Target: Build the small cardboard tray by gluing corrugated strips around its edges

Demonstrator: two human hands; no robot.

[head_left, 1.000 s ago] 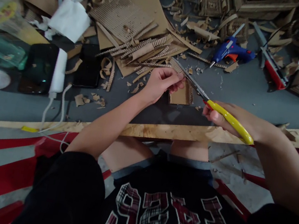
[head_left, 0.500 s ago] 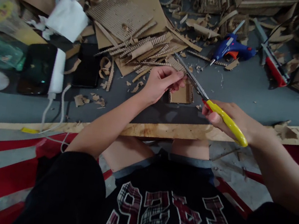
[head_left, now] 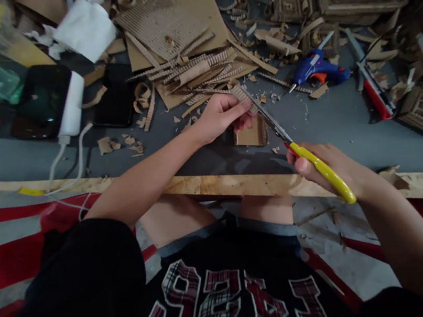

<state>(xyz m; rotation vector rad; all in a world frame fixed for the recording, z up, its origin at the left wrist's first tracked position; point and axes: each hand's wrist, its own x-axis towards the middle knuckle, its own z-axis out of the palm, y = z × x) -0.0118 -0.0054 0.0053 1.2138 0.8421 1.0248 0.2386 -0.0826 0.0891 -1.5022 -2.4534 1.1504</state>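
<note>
My left hand (head_left: 224,115) pinches a small piece of corrugated cardboard (head_left: 240,93) between thumb and fingers. In my right hand (head_left: 320,164) is a pair of scissors (head_left: 323,172) with yellow handles, its fingers closed round them. The metal blades point up and left and lie along the right side of the held cardboard, close to my left fingertips. Whether they touch it I cannot tell. Just below my left hand, a small square cardboard tray (head_left: 253,133) with corrugated edges rests on the table, partly covered by the fingers.
Corrugated strips and sheets (head_left: 188,22) pile up behind my left hand. A blue glue gun (head_left: 318,71) and a red-handled cutter (head_left: 377,98) lie at the back right. Phones (head_left: 43,99), a white power bank (head_left: 72,106) and a paper roll (head_left: 85,28) are at the left.
The view has shifted slightly, so the table things sit a little further left. The scissor blades look closer together, and both hands keep their hold.
</note>
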